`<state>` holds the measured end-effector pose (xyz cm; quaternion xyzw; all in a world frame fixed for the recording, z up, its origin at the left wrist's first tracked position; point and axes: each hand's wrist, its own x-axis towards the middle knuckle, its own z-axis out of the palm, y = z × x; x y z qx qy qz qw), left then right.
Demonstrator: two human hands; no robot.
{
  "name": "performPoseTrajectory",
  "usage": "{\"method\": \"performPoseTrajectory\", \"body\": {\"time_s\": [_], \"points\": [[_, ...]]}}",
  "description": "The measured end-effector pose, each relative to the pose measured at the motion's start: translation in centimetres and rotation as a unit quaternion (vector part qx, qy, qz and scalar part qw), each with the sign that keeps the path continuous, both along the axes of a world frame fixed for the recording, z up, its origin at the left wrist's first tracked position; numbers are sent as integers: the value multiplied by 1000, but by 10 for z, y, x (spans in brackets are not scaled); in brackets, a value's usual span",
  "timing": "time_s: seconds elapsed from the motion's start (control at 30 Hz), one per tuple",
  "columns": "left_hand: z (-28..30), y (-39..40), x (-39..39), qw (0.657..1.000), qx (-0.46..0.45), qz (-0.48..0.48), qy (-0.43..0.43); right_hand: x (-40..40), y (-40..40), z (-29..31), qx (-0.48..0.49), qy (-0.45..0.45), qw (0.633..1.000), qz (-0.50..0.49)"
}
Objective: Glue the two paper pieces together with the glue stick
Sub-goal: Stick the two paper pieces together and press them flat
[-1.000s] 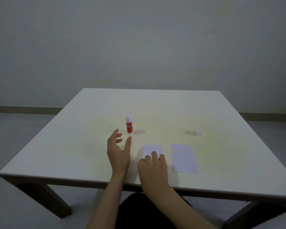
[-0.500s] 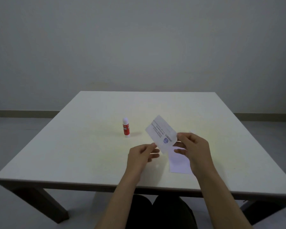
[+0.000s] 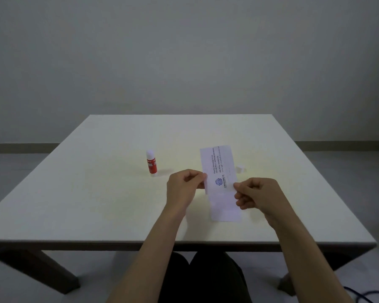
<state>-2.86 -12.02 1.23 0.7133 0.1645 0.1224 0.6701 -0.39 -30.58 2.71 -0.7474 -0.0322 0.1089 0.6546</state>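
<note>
A white paper piece (image 3: 218,167) with printed text and a blue logo is held up above the table, printed side toward me. My left hand (image 3: 183,189) pinches its left edge and my right hand (image 3: 257,195) pinches its right edge. Directly below it, a second plain white paper piece (image 3: 225,207) lies flat on the table, its upper part hidden by the held piece. The red glue stick (image 3: 151,164) stands upright and uncapped to the left, apart from both hands. Its white cap (image 3: 240,169) rests to the right, behind the held paper.
The white square table (image 3: 96,204) stands in front of a plain wall. My dark-clothed knees (image 3: 201,278) show under the near edge. A dark cable (image 3: 363,295) lies on the floor at bottom right.
A second ago both hands were low near the papers on the table. One paper was lifted, flipped printed side up, and turned from tilted to nearly upright above the other piece.
</note>
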Motion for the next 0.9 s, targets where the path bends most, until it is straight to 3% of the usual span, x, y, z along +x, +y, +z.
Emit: {"method": "performPoseTrajectory", "body": {"time_s": [0.1, 0.3, 0.6, 0.9], "points": [[-5, -5, 1, 1000, 11, -14, 22, 3, -9, -10, -60, 11, 998, 11], [-19, -6, -5, 995, 33, -59, 68, 13, -14, -24, -24, 74, 997, 21], [-29, -7, -9, 978, 170, -79, 88, 9, -12, -46, -120, 32, 992, 0], [-32, -10, -6, 972, 193, -89, 98, 9, -12, -52, -147, 14, 989, -12]]}}
